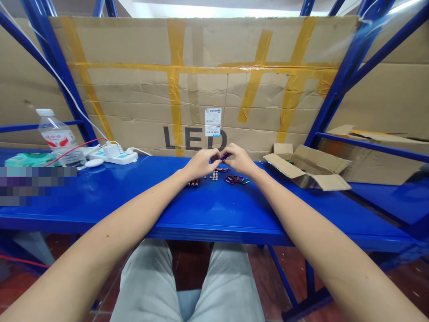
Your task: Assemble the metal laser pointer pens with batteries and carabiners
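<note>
My left hand and my right hand meet just above the table, fingertips closed together. Between them is a small dark blue-purple piece, pinched by both; its exact kind is too small to make out. Below the hands, small silver metal parts stand in short rows. Several coloured carabiners, red, dark and green, lie in a group under my right wrist. Another reddish carabiner rests just under the fingers. Dark red cylinders lie beside my left wrist, partly covered by it.
The blue table spans the view, backed by a large taped carton. An open cardboard box stands at the right. On the left are a water bottle, a white power strip with cables, and a green packet.
</note>
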